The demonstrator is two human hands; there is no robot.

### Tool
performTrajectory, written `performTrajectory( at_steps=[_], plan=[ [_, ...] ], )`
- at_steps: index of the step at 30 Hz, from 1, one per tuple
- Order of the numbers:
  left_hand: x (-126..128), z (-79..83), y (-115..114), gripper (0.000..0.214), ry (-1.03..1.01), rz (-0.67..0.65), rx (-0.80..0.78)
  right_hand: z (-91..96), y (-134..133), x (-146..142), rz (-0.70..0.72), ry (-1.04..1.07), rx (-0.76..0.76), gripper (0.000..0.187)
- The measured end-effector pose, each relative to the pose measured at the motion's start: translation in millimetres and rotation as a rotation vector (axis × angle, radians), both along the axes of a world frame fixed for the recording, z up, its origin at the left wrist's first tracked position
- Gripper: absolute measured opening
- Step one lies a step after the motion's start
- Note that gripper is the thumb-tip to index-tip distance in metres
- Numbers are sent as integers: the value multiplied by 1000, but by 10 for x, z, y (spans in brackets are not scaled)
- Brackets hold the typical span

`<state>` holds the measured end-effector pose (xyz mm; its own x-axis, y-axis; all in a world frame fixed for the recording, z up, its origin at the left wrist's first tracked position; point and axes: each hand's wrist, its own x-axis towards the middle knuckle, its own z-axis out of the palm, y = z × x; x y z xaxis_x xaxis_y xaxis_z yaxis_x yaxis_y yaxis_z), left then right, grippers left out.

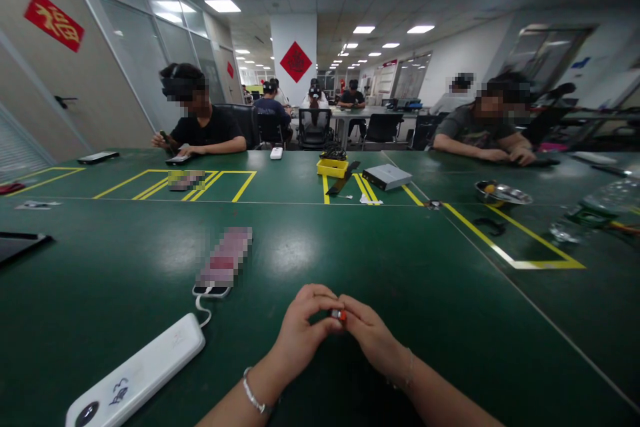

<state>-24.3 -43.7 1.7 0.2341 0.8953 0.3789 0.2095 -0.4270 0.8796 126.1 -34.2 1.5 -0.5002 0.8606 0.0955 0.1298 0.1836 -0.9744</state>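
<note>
Left hand point(306, 323), right hand point(374, 335) | both pinching orange-silver object point(342, 315) | partly hidden, shape unclear

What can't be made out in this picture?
Head view:
Small orange-and-grey object: full shape, covered by the left hand and right hand.
Pink-screened rectangular phone: screen content, pixelated.
White oblong power bank: near end, cut off by bottom edge.
Flat black object: left part, cut off by left edge.
</note>
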Motion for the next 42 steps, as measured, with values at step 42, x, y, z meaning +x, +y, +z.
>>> performTrajectory(
  at_steps=[42],
  plan=[
    [-119,-237,124,24,284,250,-84,-524,390,3507,-1507,-925,-234,38]
  ],
)
